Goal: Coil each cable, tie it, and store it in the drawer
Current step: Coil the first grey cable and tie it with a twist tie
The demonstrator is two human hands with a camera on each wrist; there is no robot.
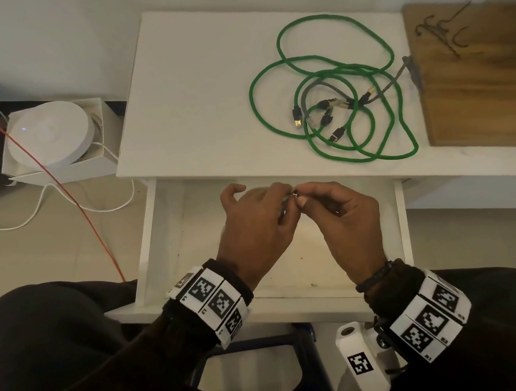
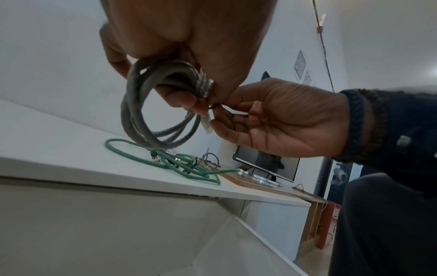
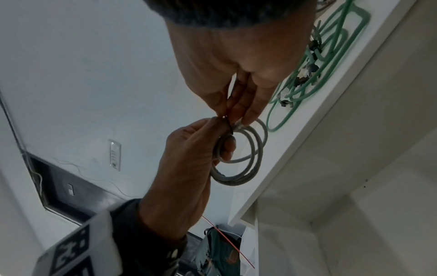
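Observation:
My left hand (image 1: 278,200) holds a coiled grey cable (image 2: 146,112) above the open white drawer (image 1: 148,242), fingers curled through the loops. A clear plug (image 2: 207,124) hangs from the coil. My right hand (image 1: 307,195) meets the left and pinches a thin black tie (image 3: 228,124) at the coil's (image 3: 243,164) top. In the head view the coil is almost fully hidden behind my left hand. Loose green cables (image 1: 328,94) with dark plugs lie tangled on the white table top (image 1: 189,83), and a short grey cable (image 1: 317,85) lies among them.
A wooden board (image 1: 481,84) to the right of the table top carries several dark ties (image 1: 445,29). On the floor to the left stands a white round device in a box (image 1: 49,137), with a red wire (image 1: 62,188) and a white cord beside it. A monitor (image 2: 267,166) stands further right.

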